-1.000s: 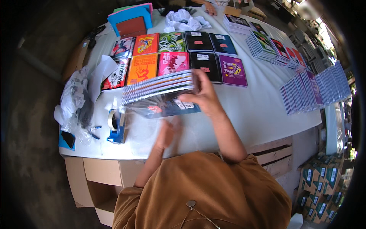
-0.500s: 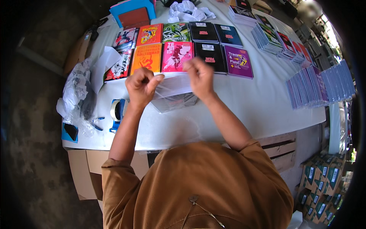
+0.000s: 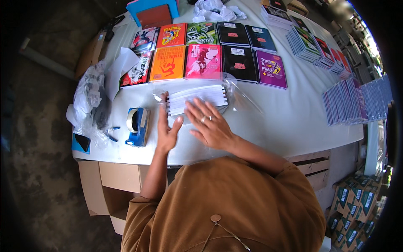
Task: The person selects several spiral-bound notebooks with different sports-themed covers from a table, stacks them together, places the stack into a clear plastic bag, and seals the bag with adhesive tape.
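- Stained floor (image 3: pixel 46 180) shows down the left, beside the tabletop (image 3: pixel 302 126) with its pale cover.
- On the tabletop's left corner, a phone (image 3: pixel 83 143) lies on a blue square (image 3: pixel 75 144).
- Above it is crumpled plastic (image 3: pixel 87 94); a blue-handled tool (image 3: pixel 112 135) lies just right of its lower end.
- Below the near edge stands an open carton (image 3: pixel 119 176).
- White paper (image 3: pixel 119 75) lies right of the plastic, partly over a notebook.
- Farther back stand folders (image 3: pixel 157 15), brown in front of blue.
- Nearer, a blue tape dispenser (image 3: pixel 142 130) carries a roll of pale tape.
- Ten notebooks (image 3: pixel 203 61) lie in two rows of five across the middle: orange, pink, green, black and purple covers among them.
- The left hand (image 3: pixel 168 136) stands at the stack's left end, fingers (image 3: pixel 163 117) straight and thumb apart; it is open, and I cannot tell how firmly it touches.
- The stack (image 3: pixel 197 97) sits just in front of the notebooks' lower row, white page edges showing, with clear film (image 3: pixel 245 98) spreading right of it.
- The right hand (image 3: pixel 216 131), wearing rings (image 3: pixel 204 119), is open too; its fingers reach over the stack's near side without closing around it.
- White wrapping (image 3: pixel 218 11) lies crumpled behind the rows.
- More notebook piles (image 3: pixel 304 45) stand at the far right, spiral-bound bundles (image 3: pixel 342 103) nearer.
- Below are wooden slats (image 3: pixel 310 168), then printed boxes (image 3: pixel 352 206).
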Demonstrator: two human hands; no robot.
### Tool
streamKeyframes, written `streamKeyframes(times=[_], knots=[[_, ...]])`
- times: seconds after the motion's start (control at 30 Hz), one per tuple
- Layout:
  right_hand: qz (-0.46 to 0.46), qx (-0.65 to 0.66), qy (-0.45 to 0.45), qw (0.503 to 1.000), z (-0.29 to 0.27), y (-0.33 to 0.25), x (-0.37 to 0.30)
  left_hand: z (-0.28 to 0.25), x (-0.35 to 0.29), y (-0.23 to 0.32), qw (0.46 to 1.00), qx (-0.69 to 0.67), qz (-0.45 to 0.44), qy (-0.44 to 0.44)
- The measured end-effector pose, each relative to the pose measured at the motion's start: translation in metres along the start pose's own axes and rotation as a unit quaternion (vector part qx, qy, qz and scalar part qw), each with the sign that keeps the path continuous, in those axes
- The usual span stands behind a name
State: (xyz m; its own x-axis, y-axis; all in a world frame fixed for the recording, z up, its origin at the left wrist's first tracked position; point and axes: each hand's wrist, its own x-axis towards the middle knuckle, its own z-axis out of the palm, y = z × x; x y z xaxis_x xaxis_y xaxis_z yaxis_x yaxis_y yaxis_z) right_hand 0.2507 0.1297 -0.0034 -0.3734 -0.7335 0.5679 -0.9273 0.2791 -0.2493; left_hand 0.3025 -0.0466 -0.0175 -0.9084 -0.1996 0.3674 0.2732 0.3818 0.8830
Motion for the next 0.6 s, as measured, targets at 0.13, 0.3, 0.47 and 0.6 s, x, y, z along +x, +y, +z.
streamKeyframes(times=[0.13,0.3,0.47,0.6], knots=[[0.082,-0.032,-0.017,0.996,-0.001,0.016,0.034,0.032,-0.005,0.016,0.979,0.046,-0.049,0.191],[0.151,-0.037,0.148,0.977,-0.01,0.031,0.038,0.042,-0.002,0.037,0.906,0.388,0.086,0.148],[0.277,-0.007,0.24,0.93,0.008,0.036,-0.01,0.047,0.017,0.047,0.917,0.385,0.093,0.035],[0.195,-0.062,0.091,0.975,0.01,0.008,-0.001,0.044,0.017,0.051,0.938,0.332,0.097,-0.03]])
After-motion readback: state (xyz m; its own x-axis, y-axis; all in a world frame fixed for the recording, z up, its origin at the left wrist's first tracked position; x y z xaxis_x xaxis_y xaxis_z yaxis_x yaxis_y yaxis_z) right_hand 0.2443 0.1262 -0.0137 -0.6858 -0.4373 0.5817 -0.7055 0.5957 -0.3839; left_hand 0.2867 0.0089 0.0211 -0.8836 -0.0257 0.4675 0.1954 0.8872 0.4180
